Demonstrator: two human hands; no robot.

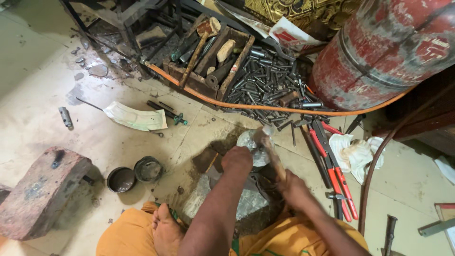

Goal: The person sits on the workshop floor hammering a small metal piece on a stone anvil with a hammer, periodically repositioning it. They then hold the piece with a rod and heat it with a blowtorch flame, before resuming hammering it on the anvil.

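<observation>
- On the floor before you, your left hand (237, 159) presses closed on a shiny metal piece (253, 144).
- Your right hand (293, 187) grips a wooden hammer handle (271, 152).
- Red bolt cutters (332, 170), white rag (355, 152) and orange hose (265, 106) crowd the right side.

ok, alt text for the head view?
Seen from above, a seated person's left hand presses a shiny metal piece to the floor while the right hand grips a wooden-handled hammer. Red-handled cutters lie alongside.
</observation>
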